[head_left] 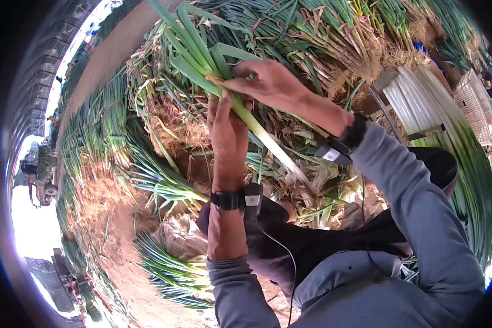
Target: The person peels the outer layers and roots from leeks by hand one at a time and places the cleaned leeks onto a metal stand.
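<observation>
A long green onion slants across the middle, its leaves fanning to the upper left and its white root end pointing to the lower right. Wrapped round the stalk below the leaves is my left hand. My right hand is closed with its fingertips pinched at the spot where the leaves split, by a small brownish strip of dry skin. Whether the right fingers grip that strip or the stalk itself is hard to make out. Both wrists wear black straps with small devices.
Peeled green onions with white shafts lie stacked at the right, on a metal frame. A pale crate stands beyond. Heaps of unpeeled, rooty onions stretch across the back and left. Peelings and a crumpled plastic bag lie near my legs.
</observation>
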`<move>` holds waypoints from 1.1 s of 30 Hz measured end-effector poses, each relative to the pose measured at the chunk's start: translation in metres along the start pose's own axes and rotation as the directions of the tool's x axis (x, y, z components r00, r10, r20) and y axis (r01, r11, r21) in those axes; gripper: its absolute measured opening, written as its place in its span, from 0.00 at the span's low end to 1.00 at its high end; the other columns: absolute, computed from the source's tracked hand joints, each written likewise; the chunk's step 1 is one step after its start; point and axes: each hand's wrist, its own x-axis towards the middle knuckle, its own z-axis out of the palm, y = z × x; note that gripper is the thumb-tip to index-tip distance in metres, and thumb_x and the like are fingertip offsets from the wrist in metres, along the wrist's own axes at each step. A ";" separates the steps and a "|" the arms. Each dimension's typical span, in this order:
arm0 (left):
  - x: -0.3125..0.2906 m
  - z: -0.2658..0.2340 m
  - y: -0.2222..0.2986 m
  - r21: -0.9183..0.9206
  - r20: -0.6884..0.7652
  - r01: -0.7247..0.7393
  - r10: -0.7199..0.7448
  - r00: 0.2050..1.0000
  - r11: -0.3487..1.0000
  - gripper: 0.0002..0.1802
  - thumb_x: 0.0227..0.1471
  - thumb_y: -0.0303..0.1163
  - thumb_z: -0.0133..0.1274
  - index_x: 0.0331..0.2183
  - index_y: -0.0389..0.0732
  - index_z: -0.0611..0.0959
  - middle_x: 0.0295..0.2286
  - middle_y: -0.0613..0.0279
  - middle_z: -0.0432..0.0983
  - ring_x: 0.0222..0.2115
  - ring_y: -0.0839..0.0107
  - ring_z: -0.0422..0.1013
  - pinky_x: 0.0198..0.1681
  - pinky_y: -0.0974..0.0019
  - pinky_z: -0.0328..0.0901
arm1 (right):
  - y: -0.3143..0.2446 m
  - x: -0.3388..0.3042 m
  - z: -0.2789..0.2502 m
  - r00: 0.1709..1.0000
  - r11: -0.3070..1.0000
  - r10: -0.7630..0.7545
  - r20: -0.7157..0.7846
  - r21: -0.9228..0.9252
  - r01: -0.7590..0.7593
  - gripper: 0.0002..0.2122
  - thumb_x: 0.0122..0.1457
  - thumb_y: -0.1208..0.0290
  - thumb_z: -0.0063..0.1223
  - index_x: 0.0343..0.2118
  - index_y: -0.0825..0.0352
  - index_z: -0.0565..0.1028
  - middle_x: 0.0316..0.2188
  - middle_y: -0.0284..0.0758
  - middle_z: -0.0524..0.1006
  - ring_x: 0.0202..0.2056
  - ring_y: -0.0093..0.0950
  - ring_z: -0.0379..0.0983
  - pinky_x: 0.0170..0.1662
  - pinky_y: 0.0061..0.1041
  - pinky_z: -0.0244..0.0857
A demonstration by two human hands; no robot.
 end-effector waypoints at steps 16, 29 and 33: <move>-0.008 0.002 0.004 0.208 0.037 -0.218 0.215 0.976 0.953 0.16 0.58 0.23 0.55 0.49 0.37 0.79 0.40 0.65 0.76 0.38 0.73 0.73 0.43 0.66 0.69 | 0.021 -0.010 0.034 0.899 0.675 0.425 -0.104 0.698 -0.239 0.09 0.61 0.72 0.54 0.34 0.75 0.78 0.23 0.35 0.79 0.20 0.20 0.72 0.23 0.19 0.69; 0.002 -0.036 0.005 0.150 -0.202 -0.072 0.102 0.974 0.986 0.15 0.54 0.19 0.58 0.45 0.37 0.81 0.36 0.63 0.79 0.35 0.73 0.76 0.45 0.63 0.74 | 0.134 -0.070 -0.036 0.895 0.806 0.356 -0.269 -0.397 -0.440 0.13 0.60 0.60 0.57 0.36 0.67 0.78 0.24 0.36 0.78 0.21 0.23 0.72 0.25 0.29 0.70; 0.003 -0.032 0.004 0.257 -0.190 -0.146 0.198 0.962 0.955 0.18 0.51 0.18 0.60 0.46 0.34 0.79 0.33 0.64 0.80 0.29 0.74 0.75 0.34 0.69 0.73 | 0.133 -0.055 -0.107 0.791 0.732 0.384 -0.477 -0.365 -0.575 0.15 0.61 0.57 0.56 0.39 0.67 0.78 0.27 0.37 0.80 0.22 0.27 0.74 0.26 0.31 0.72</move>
